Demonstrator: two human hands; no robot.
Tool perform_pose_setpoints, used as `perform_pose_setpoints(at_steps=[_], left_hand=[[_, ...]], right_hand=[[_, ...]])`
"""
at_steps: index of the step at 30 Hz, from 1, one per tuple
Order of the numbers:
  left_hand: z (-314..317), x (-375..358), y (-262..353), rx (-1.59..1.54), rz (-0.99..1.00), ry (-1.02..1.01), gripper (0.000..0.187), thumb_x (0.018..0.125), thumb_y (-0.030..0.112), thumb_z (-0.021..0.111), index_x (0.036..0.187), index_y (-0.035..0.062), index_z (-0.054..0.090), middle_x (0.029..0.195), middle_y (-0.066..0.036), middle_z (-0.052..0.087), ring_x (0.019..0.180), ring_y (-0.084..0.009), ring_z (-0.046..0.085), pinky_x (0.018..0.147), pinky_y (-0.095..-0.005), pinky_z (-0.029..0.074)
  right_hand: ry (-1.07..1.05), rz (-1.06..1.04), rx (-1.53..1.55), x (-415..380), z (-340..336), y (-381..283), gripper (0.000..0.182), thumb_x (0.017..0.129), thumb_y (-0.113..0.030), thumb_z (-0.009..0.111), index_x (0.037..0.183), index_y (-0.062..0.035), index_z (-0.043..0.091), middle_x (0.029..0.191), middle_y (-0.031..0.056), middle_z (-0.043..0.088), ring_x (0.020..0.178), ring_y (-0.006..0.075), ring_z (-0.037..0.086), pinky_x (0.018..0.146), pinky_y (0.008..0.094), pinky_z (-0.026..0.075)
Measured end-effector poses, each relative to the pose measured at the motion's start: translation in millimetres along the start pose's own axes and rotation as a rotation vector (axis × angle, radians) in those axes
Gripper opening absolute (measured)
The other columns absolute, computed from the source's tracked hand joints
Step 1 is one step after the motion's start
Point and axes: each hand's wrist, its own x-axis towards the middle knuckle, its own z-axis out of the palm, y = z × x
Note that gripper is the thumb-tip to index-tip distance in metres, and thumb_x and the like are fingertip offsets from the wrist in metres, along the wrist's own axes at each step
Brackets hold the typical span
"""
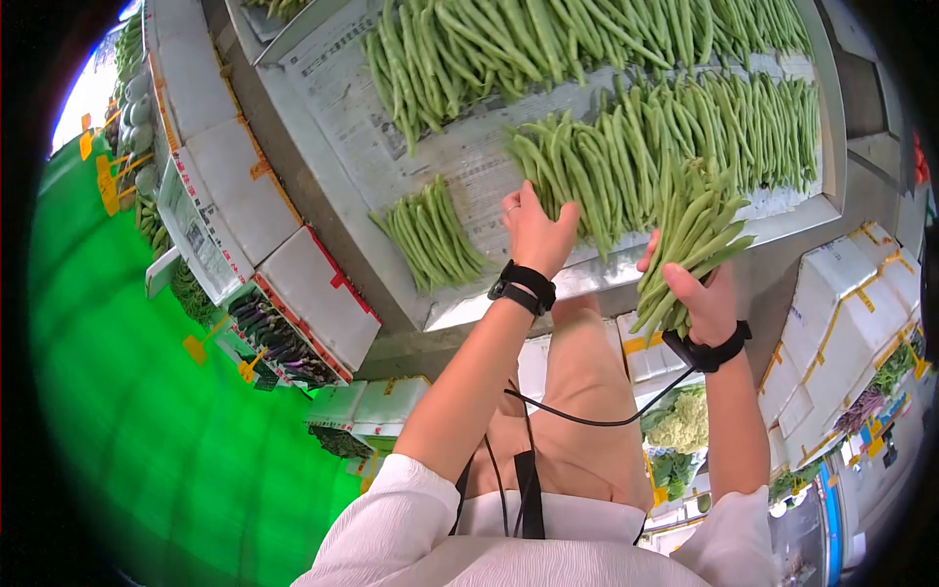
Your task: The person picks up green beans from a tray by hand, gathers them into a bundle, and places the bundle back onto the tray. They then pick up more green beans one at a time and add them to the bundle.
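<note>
My right hand (706, 298) is wrapped round a thick bunch of green beans (693, 230), held over the front edge of a metal tray (587, 278). My left hand (540, 230) is at the near left end of the middle row of beans (611, 166), its fingertips against the beans; whether it grips one is hard to see. A smaller pile of beans (430, 235) lies on the newspaper-lined tray to the left of that hand. Another long row of beans (548, 39) stretches along the tray's far side.
White foam boxes (230, 176) stand on the left, with a crate of dark purple eggplants (284, 338) beside them. More foam boxes (831, 313) are on the right. A black cable (597, 422) hangs between my arms. Cauliflower (680, 423) lies lower down.
</note>
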Motion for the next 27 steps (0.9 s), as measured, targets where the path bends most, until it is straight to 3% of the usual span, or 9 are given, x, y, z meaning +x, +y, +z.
perform_pose_setpoints(at_steps=[2, 8, 12, 15, 18, 21, 24, 27], left_hand=[[11, 1, 1, 0.016, 0.048, 0.019, 0.079, 0.08, 0.03, 0.066, 0.14, -0.0102, 0.033, 0.135, -0.03, 0.038, 0.123, -0.0457, 0.039, 0.106, -0.0492, 0.034], [32, 13, 7, 0.019, -0.05, 0.316, 0.073, 0.078, 0.03, 0.068, 0.132, -0.0082, 0.039, 0.131, -0.028, 0.04, 0.123, -0.0454, 0.038, 0.108, -0.0497, 0.031], [38, 14, 10, -0.069, 0.074, 0.249, 0.074, 0.079, 0.028, 0.068, 0.134, -0.0076, 0.035, 0.133, -0.027, 0.037, 0.122, -0.0449, 0.037, 0.107, -0.052, 0.03], [45, 7, 28, 0.053, 0.053, 0.279, 0.073, 0.08, 0.026, 0.068, 0.137, -0.0062, 0.035, 0.131, -0.027, 0.039, 0.122, -0.0439, 0.037, 0.106, -0.0522, 0.03], [48, 8, 37, -0.001, 0.036, 0.262, 0.074, 0.081, 0.024, 0.068, 0.139, -0.0041, 0.034, 0.13, -0.028, 0.04, 0.122, -0.0438, 0.039, 0.106, -0.0515, 0.032], [49, 9, 46, -0.083, 0.04, 0.189, 0.075, 0.081, 0.023, 0.068, 0.142, -0.0013, 0.032, 0.131, -0.028, 0.04, 0.121, -0.0437, 0.042, 0.105, -0.0497, 0.034], [59, 8, 53, -0.167, 0.038, 0.176, 0.074, 0.082, 0.021, 0.067, 0.143, 0.0008, 0.032, 0.132, -0.028, 0.04, 0.12, -0.043, 0.044, 0.104, -0.0476, 0.037], [54, 6, 58, -0.234, 0.006, 0.143, 0.072, 0.083, 0.021, 0.066, 0.142, -0.0021, 0.031, 0.132, -0.027, 0.039, 0.122, -0.0431, 0.041, 0.106, -0.048, 0.035]], right_hand=[[-0.008, -0.001, 0.017, 4, -8, -1, 0.047, 0.08, -0.005, 0.068, 0.123, -0.0021, 0.049, 0.106, 0.0114, 0.062, 0.091, 0.0212, 0.067, 0.08, 0.0353, 0.056], [-0.032, 0.023, 0.024, 14, -29, -3, 0.055, 0.081, -0.005, 0.07, 0.129, -0.0053, 0.043, 0.106, 0.0109, 0.062, 0.091, 0.0206, 0.067, 0.08, 0.0346, 0.055], [-0.044, 0.038, 0.046, 20, -40, -5, 0.059, 0.082, -0.004, 0.069, 0.133, -0.0063, 0.041, 0.105, 0.0107, 0.063, 0.091, 0.0201, 0.067, 0.079, 0.0344, 0.055], [-0.002, 0.056, 0.022, 25, -40, -12, 0.045, 0.078, -0.014, 0.071, 0.117, -0.001, 0.055, 0.104, 0.0089, 0.062, 0.089, 0.0187, 0.066, 0.079, 0.0342, 0.054], [0.003, 0.075, 0.04, 28, -45, -12, 0.045, 0.078, -0.015, 0.071, 0.117, -0.0009, 0.055, 0.103, 0.0088, 0.062, 0.089, 0.0189, 0.066, 0.079, 0.0343, 0.054], [-0.038, 0.057, 0.078, 32, -55, -3, 0.061, 0.082, -0.004, 0.071, 0.135, -0.0071, 0.04, 0.105, 0.0099, 0.063, 0.09, 0.0204, 0.067, 0.079, 0.0347, 0.056], [0.011, 0.076, 0.019, 34, -47, -11, 0.043, 0.078, -0.013, 0.07, 0.116, -0.0001, 0.055, 0.103, 0.0089, 0.062, 0.089, 0.0191, 0.065, 0.081, 0.0349, 0.054], [-0.029, 0.073, 0.064, 36, -50, -2, 0.06, 0.083, -0.005, 0.071, 0.135, -0.0067, 0.04, 0.104, 0.0097, 0.063, 0.09, 0.021, 0.067, 0.078, 0.0352, 0.057]])
